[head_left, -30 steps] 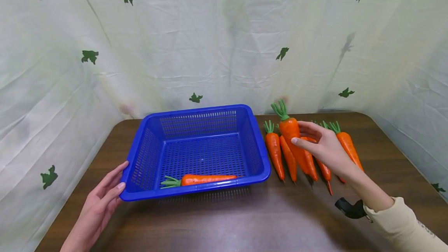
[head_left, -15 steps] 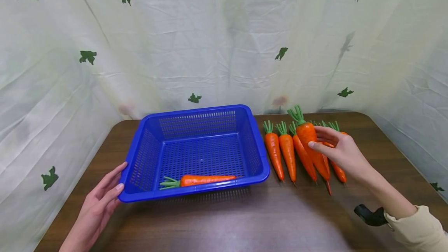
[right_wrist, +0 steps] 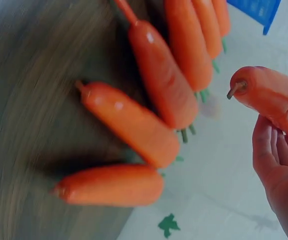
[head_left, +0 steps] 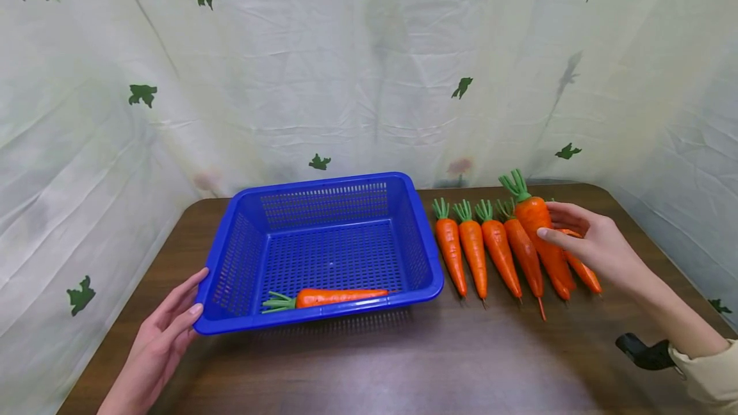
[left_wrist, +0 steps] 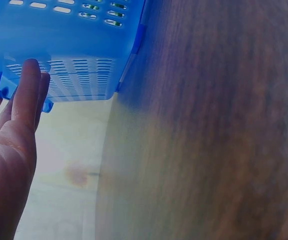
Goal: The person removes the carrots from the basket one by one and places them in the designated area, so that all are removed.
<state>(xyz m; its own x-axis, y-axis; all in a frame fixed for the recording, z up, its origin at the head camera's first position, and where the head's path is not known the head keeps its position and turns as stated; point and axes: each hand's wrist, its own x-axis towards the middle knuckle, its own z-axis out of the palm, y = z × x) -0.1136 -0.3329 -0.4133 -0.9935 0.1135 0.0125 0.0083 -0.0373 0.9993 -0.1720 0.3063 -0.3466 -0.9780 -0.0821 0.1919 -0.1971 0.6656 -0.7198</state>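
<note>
My right hand point(head_left: 596, 245) holds an orange carrot with a cut green top point(head_left: 533, 218), thumb on its near side and fingers behind. In the right wrist view this carrot point(right_wrist: 271, 95) is raised over the others, its thin root tip towards the camera. Below it, several carrots lie side by side, including one with a long root tip point(head_left: 524, 258); the held one partly covers those at the right. My left hand point(head_left: 167, 328) grips the left rim of a blue plastic basket point(head_left: 319, 316), long fingers point(left_wrist: 26, 95) against its outer wall. One carrot point(head_left: 343, 297) lies inside along the near wall.
The brown wooden table point(head_left: 369, 370) reaches back to a pale curtain point(head_left: 346, 69) with leaf prints. Close to the basket's right side lies the leftmost carrot point(head_left: 451, 258) of the row. A black band piece point(head_left: 644, 352) juts from the right wrist.
My right hand has moved right with the carrot, uncovering more of the row's left and middle carrots. My left hand and the basket have stayed put.
</note>
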